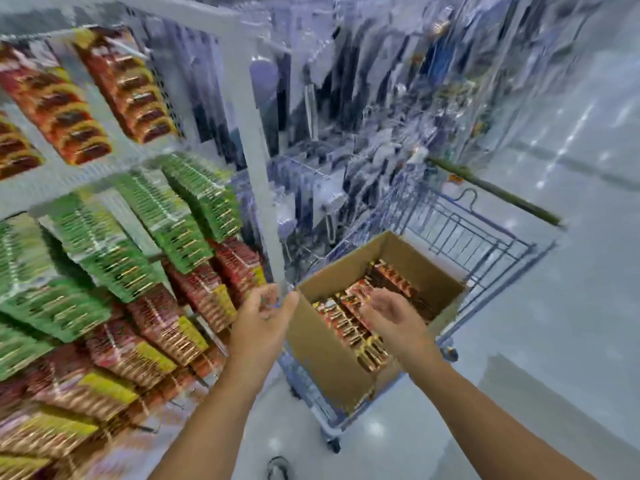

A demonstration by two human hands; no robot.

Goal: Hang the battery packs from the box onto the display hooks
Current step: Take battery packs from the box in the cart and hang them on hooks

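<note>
An open cardboard box (322, 355) sits in a blue wire cart, with red and gold battery packs (346, 323) standing in rows inside it. My right hand (391, 315) hovers over the packs with its palm turned left and its fingers relaxed, holding nothing. Just outside the box's left corner, my left hand (265, 317) is loosely cupped, and I see nothing in it through the blur. To the left, display hooks carry full rows of red and yellow packs (194, 306), with green packs (166, 220) above them.
The blue wire cart (485, 237) stands on a pale glossy floor (571, 306), close against the shelving. A white upright post (258, 161) divides the battery display from a blurred section of hanging goods. A shoe (278, 467) shows at the bottom.
</note>
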